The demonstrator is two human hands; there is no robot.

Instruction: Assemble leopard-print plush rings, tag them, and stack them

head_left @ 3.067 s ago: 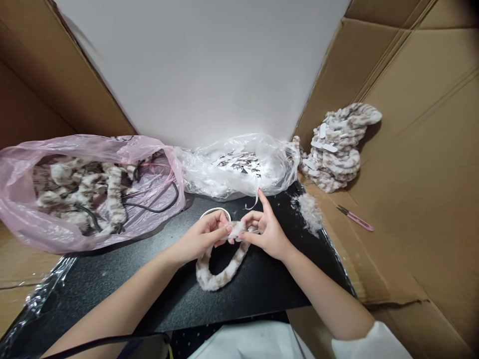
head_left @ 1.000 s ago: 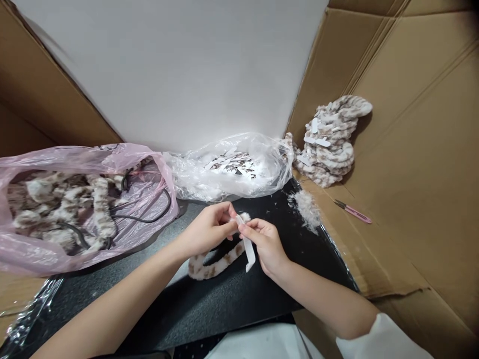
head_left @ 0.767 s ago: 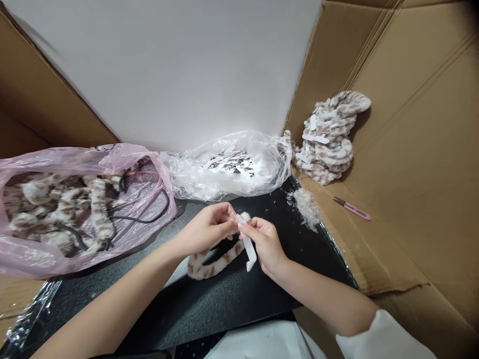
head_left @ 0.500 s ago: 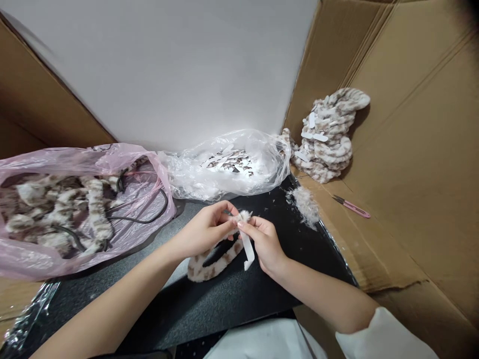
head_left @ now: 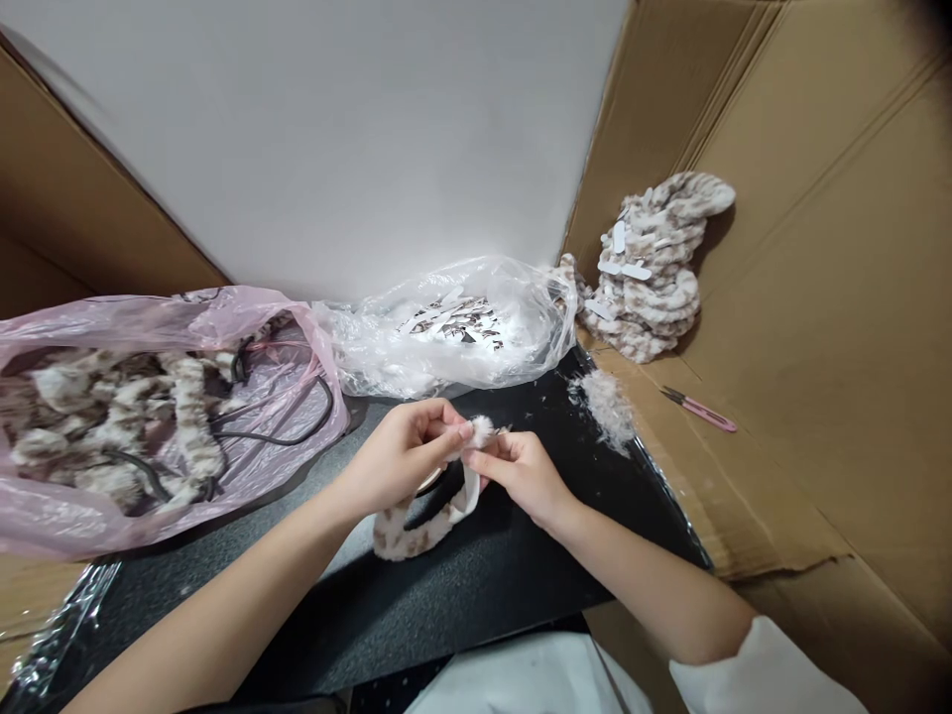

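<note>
A fluffy cream-and-brown fabric band [head_left: 406, 541], looped like a headband, hangs beneath my hands with its lower curve near the black tabletop. My left hand [head_left: 408, 446] is closed, pinching the band near its fuzzy top end [head_left: 482, 430]. Opposite it, my right hand [head_left: 527, 474] pinches at the same end, thumb against fingertips. A white strip [head_left: 471, 488] hangs from that spot along the inside of the loop; its upper part is hidden by my right fingers.
On the left lies an open pink plastic bag [head_left: 245, 526] of fluffy pieces and dark cords. Behind my hands is a clear bag [head_left: 372, 352] with white strips. To the right are loose fluff [head_left: 606, 409], pink-handled thread snips [head_left: 699, 409] and stacked tagged fluffy bands [head_left: 654, 278].
The white strip, which hung in front of the loop, now runs down behind my right fingers. My fingers have shifted slightly, and more of the fuzzy end shows between them.
</note>
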